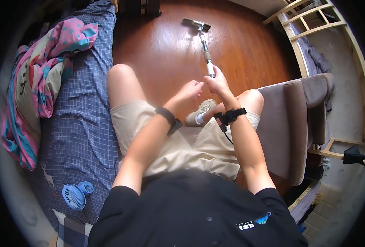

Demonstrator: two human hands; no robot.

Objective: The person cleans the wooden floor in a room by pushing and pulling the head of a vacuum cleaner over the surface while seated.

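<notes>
The left hand (190, 90) is curled inward; whether it holds something, I cannot tell. The squeegee (204, 45) stretches over the floor (157, 45), and the right hand (218, 84) is closed around its near end. Gripped only there, it could perhaps twist or slip.

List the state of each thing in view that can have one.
Long-handled floor tool: extended away over the floor, handle held
Right grip: closed around the handle end
Left grip: fingers curled, beside the right; contents unclear
Right wristband: fastened
Left wristband: fastened
Blue fan: on the bed; running or off, can't tell
Pink patterned quilt: bunched up
Checked bedsheet: spread, wrinkled
</notes>
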